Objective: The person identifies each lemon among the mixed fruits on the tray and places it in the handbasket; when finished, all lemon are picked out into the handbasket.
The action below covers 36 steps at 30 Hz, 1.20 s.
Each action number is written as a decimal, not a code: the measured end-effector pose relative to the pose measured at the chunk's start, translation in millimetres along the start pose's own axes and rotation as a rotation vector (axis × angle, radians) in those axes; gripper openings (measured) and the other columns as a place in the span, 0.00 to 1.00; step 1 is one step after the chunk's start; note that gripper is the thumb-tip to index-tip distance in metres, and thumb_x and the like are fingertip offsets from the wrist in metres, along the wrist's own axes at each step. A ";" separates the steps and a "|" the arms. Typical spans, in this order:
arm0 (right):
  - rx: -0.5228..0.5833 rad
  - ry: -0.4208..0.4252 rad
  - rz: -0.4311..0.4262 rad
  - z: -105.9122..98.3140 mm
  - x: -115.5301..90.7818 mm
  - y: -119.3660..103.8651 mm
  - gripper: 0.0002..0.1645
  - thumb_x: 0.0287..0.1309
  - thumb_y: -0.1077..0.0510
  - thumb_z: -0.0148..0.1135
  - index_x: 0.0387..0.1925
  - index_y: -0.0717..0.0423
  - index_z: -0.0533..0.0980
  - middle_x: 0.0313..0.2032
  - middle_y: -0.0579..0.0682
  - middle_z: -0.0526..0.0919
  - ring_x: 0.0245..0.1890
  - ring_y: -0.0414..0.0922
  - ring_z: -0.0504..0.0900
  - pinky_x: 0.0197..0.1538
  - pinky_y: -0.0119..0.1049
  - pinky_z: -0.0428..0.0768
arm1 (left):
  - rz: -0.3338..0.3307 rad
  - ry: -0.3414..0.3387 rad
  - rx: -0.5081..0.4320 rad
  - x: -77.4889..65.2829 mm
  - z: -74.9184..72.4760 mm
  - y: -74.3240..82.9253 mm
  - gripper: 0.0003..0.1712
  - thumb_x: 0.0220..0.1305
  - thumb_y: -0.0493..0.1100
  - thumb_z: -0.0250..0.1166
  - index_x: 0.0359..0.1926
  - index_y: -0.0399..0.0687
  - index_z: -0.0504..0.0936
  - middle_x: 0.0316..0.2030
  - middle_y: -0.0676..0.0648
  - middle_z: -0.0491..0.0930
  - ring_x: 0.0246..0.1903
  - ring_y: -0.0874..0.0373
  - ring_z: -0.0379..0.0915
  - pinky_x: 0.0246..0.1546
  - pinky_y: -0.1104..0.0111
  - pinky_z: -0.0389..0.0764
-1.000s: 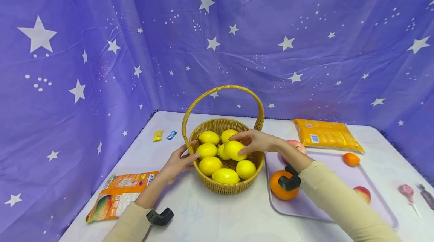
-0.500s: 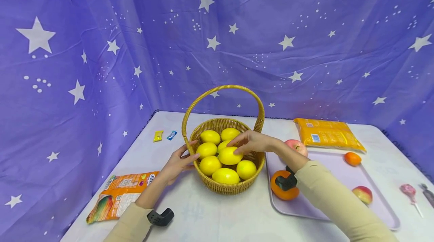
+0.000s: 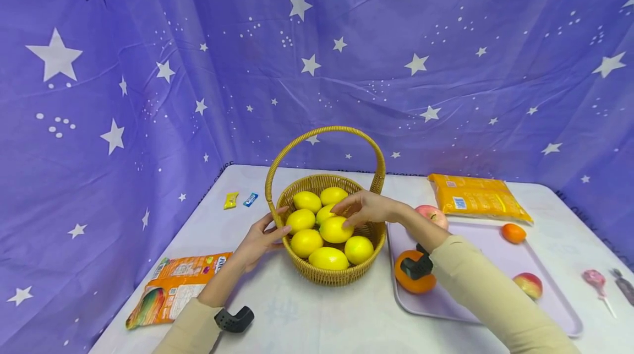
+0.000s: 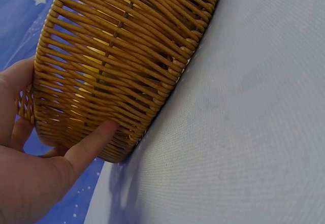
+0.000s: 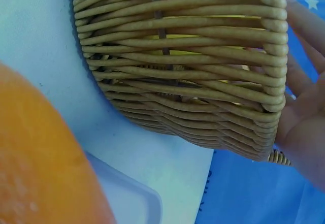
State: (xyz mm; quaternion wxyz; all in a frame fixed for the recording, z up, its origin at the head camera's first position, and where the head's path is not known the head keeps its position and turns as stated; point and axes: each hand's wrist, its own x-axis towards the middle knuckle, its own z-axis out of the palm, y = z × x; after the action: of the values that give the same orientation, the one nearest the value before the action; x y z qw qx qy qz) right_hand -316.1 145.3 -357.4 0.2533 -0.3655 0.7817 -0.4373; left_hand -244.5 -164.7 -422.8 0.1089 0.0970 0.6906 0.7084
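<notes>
A woven wicker basket [image 3: 327, 276] with a tall arched handle stands upright on the table, holding several yellow lemons. At its left side my left hand [image 3: 260, 238] grips the rim, the thumb over the edge. One finger [image 4: 91, 145] lies against the outer wall in the left wrist view. My right hand [image 3: 369, 208] reaches over the right rim. Its fingertips and thumb are loosely parted just above a lemon [image 3: 335, 230] lying among the others; whether they touch it is hard to tell. In the right wrist view the basket wall partly hides the right hand [image 5: 310, 112].
Right of the basket, a lilac tray [image 3: 465, 257] holds an orange [image 3: 415, 282], a peach-like fruit [image 3: 432, 216], a small orange fruit [image 3: 513, 233] and a red-yellow fruit [image 3: 528, 286]. Snack bags [image 3: 477, 198] [image 3: 180, 285], small wrapped candies [image 3: 230, 200] and a lollipop [image 3: 593, 277] lie around.
My right hand has lowered a lemon into the middle of the basket, and its fingers have risen slightly off it. My left hand has stayed at the rim.
</notes>
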 end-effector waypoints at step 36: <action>-0.060 -0.023 -0.051 -6.1 -19.6 -20.0 0.26 0.68 0.57 0.57 0.65 0.60 0.69 0.62 0.58 0.72 0.63 0.55 0.69 0.62 0.54 0.70 | -0.002 -0.002 0.085 3.7 -0.7 5.4 0.38 0.67 0.40 0.64 0.73 0.43 0.58 0.69 0.32 0.56 0.64 0.38 0.62 0.52 0.51 0.78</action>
State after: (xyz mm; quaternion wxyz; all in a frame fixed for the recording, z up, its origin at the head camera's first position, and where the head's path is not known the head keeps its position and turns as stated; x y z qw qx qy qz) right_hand -301.7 156.9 -335.5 0.2401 -0.3977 0.7819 -0.4156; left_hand -248.4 -164.5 -417.5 0.1061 0.1017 0.7201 0.6781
